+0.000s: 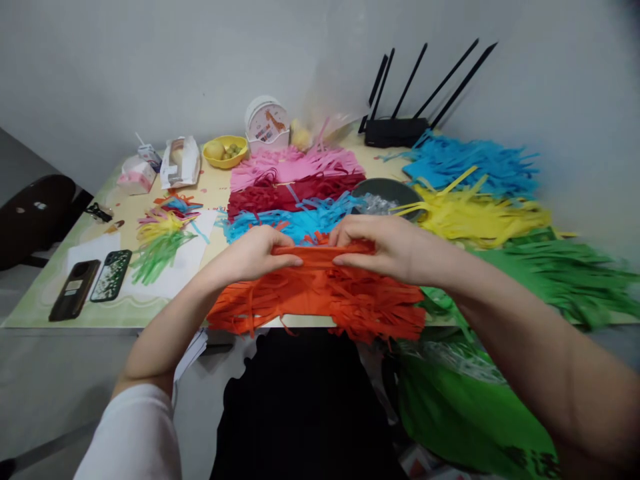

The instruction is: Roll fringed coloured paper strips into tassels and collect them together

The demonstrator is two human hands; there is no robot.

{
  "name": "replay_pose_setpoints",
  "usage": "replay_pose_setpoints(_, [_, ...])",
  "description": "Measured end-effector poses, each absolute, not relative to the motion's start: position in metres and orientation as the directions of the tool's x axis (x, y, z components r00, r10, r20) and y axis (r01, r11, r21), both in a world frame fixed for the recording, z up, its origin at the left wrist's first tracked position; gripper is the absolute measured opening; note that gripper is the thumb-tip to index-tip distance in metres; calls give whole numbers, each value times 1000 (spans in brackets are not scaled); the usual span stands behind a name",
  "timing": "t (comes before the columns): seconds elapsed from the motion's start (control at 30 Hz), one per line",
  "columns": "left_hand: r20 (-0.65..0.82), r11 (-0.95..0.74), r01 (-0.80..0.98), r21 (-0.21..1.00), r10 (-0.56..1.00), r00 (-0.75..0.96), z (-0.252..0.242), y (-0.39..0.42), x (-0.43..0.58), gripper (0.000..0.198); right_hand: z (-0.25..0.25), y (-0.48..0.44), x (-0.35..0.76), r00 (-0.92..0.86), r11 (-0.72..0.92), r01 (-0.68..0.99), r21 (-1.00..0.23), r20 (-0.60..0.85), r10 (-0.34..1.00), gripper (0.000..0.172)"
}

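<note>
Grip: left hand [255,257] and right hand [385,250] both pinch uncut top band of orange paper fringe [320,297] at near edge of surface [215,183]; likely light, floppy, easily torn, so hold band, not strips.

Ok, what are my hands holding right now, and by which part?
Both hold the orange fringed paper by its uncut top band: left hand pinches the left end, right hand the right end.

Soft, even light is falling on the bench [220,183], leaving only faint shadows. The orange fringe [320,293] is showing sharp and bright. The wide lens is bending the edges, the top right corner is fading to dark, and haze is blurring the wall [320,100] beside the router [395,131].
</note>
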State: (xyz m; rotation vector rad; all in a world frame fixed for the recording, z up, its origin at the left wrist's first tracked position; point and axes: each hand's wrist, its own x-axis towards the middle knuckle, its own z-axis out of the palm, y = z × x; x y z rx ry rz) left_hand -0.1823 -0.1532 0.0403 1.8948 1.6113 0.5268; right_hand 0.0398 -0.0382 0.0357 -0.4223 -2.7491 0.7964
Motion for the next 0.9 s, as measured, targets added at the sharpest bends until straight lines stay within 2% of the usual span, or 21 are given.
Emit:
replay_pose_setpoints(0.1, [-83, -46, 721, 691, 986, 142, 38, -155, -185, 42, 33, -40, 40, -916, 754, 240, -611, 113, 384, 19])
replay_pose_setpoints(0.27, [-73, -4, 692, 722, 994, 82, 34, -158, -184, 42, 27, -47, 41, -867, 727, 256, -637, 182, 464, 13])
replay_pose_setpoints(0.37, [-43, -8, 667, 745, 997, 60, 33, -159, -184, 36, 26, -49, 40, -872, 707, 237, -666, 175, 457, 19])
replay_pose_setpoints(0.47, [-65, 0, 636, 771, 995, 79, 32, -159, -186, 30, 28, -49, 40, -892, 715, 270, -646, 113, 438, 14])
replay_pose_setpoints(0.63, [-92, 8, 595, 803, 990, 111, 32, -165, -189, 24, 28, -47, 42, -875, 737, 310, -601, 122, 468, 26])
replay_pose_setpoints(0.8, [-20, 9, 530, 848, 1000, 15, 32, -171, -187, 24, 21, -50, 44, -830, 620, 273, -736, 146, 538, 21])
replay_pose_setpoints(0.9, [41, -25, 365, 931, 998, -38, 23, -175, -187, 22, 15, -55, 45, -760, 543, 208, -814, 215, 613, 21])
